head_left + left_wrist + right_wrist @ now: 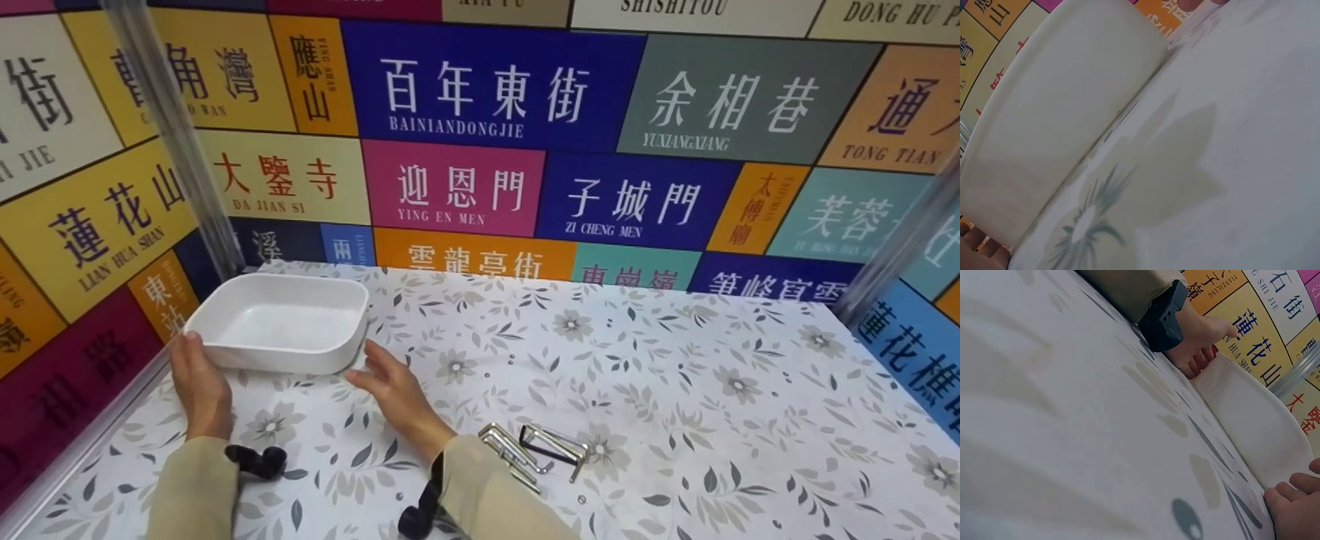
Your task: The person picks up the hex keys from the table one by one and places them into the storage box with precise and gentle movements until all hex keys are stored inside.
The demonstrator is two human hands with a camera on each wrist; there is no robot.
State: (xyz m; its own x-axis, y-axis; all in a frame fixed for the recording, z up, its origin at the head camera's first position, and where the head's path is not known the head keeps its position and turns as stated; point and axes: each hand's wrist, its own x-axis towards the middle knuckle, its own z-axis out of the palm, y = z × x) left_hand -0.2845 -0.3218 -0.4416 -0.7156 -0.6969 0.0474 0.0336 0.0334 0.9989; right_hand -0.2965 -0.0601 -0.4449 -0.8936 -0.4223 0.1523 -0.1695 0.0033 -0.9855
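Note:
A white rectangular dish (277,360) with rounded corners stands at the back left of the table, its inside bare. My left hand (201,386) lies along the dish's left side, thumb up near the rim. At the front right corner is my right hand (397,394), its fingers loosely extended right beside the wall. In the right wrist view, the right hand's fingertips (1286,492) come up to the base of the dish, and the left hand (1196,337) is at its far end. The left wrist view shows the long wall of the dish (1067,107) close up.
Several L-shaped metal rods (517,456) resembling hex keys, one of them black, lie near the right forearm. Tiny metal pieces, such as a small one (582,499), are scattered on the floral tablecloth (675,420). Walls with colourful street-name signs (487,90) enclose the table's back and sides.

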